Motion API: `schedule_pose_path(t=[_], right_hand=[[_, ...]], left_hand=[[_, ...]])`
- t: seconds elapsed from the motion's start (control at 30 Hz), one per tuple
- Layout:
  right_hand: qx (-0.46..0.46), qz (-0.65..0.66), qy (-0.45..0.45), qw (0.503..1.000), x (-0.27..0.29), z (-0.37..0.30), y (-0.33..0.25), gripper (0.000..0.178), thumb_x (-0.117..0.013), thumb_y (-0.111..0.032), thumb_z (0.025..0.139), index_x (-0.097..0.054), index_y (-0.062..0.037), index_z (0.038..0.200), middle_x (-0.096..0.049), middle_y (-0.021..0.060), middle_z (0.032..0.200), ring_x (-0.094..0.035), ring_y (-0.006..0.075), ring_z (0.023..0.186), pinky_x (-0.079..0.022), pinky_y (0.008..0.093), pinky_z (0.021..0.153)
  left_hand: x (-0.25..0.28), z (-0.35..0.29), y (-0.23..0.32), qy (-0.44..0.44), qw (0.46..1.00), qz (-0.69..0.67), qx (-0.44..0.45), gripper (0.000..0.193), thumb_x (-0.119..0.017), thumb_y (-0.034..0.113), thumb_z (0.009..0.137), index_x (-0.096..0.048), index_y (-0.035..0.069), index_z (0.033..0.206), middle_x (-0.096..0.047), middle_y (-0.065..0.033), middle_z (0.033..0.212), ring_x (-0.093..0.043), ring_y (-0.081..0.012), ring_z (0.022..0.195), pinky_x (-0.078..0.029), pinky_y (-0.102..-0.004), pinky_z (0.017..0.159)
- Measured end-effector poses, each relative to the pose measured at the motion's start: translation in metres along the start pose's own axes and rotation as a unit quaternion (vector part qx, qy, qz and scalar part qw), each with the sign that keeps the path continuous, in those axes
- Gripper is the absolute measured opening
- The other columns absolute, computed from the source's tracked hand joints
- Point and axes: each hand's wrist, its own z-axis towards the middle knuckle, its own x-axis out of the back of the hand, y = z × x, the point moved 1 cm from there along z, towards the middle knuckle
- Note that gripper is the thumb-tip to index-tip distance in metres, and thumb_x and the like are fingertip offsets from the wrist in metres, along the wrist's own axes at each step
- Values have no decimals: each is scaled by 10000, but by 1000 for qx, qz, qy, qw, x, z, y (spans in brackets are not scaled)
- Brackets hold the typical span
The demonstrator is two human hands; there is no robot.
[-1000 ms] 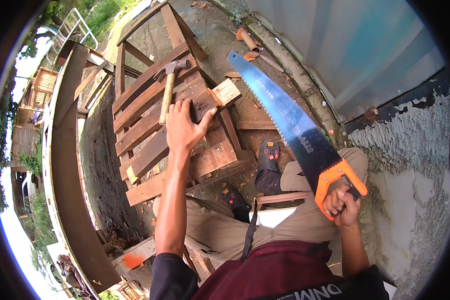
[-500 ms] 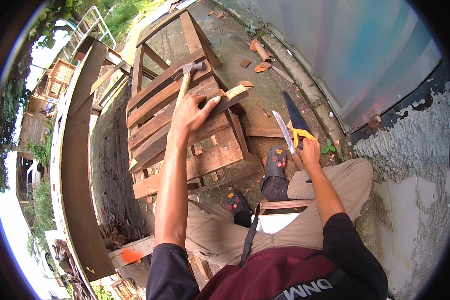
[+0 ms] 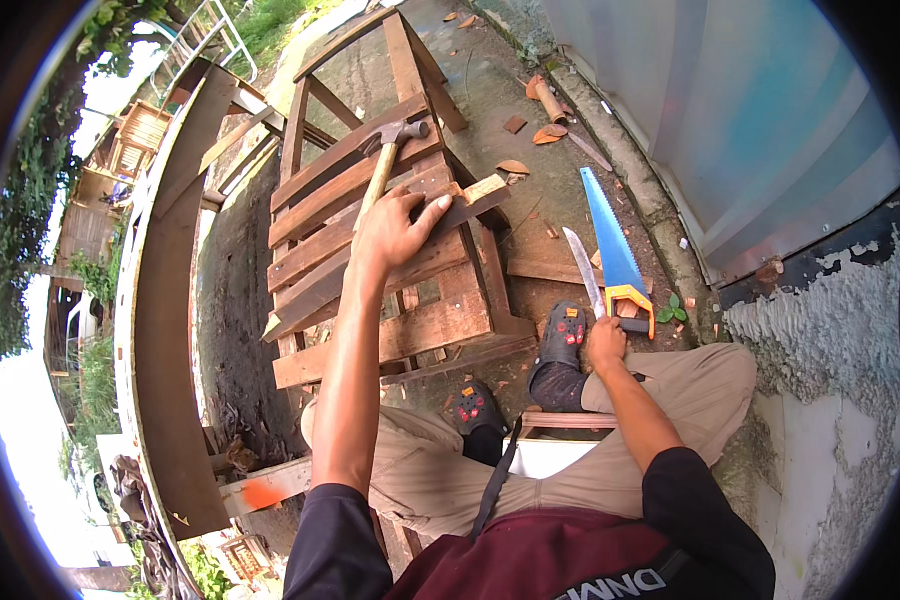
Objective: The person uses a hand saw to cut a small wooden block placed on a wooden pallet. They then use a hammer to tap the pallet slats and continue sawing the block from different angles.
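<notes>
My left hand (image 3: 398, 232) is closed over a loose wooden piece (image 3: 315, 305) lying slantwise across a slatted wooden bench (image 3: 400, 330), its thumb along the notched end. A claw hammer (image 3: 380, 170) lies on the slats, the lower end of its handle hidden by this hand. Low by my right knee, my right hand (image 3: 606, 343) is closed round the handle of a machete (image 3: 582, 268), its blade pointing away from me. Right beside it on the ground is a handsaw (image 3: 618, 235) with a blue blade and an orange and black handle.
A corrugated metal sheet (image 3: 710, 110) and a rough wall (image 3: 830, 320) border the right side. Long boards (image 3: 175, 350) stand at the left. Dry leaves (image 3: 549, 133), wood scraps and a flat board (image 3: 560, 270) lie on the ground. My feet are in dark clogs (image 3: 562, 335).
My right hand has let go of the handsaw, which now lies with its blade flat to view, and has closed on the machete handle. My left hand stays on the wooden piece.
</notes>
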Motion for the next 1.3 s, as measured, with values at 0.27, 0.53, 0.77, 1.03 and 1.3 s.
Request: schedule_pose_path(t=[0.27, 0.53, 0.77, 1.03, 1.3], right_hand=[[-70, -19, -23, 997, -31, -1, 5, 430, -489, -182, 1030, -464, 72, 1376, -675, 269, 1241, -676, 396, 1158, -517, 522, 975], [-38, 201, -27, 979, 11, -7, -1, 938, -883, -220, 776, -333, 44, 1488, -513, 314, 1443, -566, 455, 1304, -487, 517, 1065], [-9, 246, -24, 969, 28, -1, -4, 697, -780, -305, 823, -505, 91, 1326, -556, 326, 1359, -582, 461, 1237, -492, 514, 1042], [115, 339, 105, 928, 25, -2, 6, 426, -759, -281, 825, -626, 52, 1054, -627, 317, 1098, -610, 463, 1079, -483, 537, 923], [135, 495, 214, 832, 115, -41, -32, 322, -721, -244, 947, -607, -7, 1135, -668, 142, 905, -661, 274, 845, -511, 402, 795]], left_hand=[[-36, -40, -1, 149, 988, -19, 31, 771, -782, 626, 800, -601, -34, 1153, -680, -255, 1049, -650, -437, 986, -502, -509, 876], [-20, -57, 26, 152, 985, -30, 73, 780, -952, 470, 669, -613, -15, 1178, -724, -206, 1055, -693, -369, 976, -536, -466, 870], [-45, -95, 43, 255, 964, -59, 53, 568, -911, 326, 747, -613, 36, 1133, -699, -125, 1151, -630, -316, 1108, -401, -453, 1039], [-42, -90, 54, 262, 965, -22, 4, 648, -912, 225, 708, -637, 104, 1282, -610, -105, 1098, -565, -331, 1072, -447, -452, 947], [-46, -100, 52, 274, 961, -1, -36, 569, -873, 163, 683, -705, 130, 1226, -581, -86, 1026, -568, -299, 997, -461, -438, 888]])
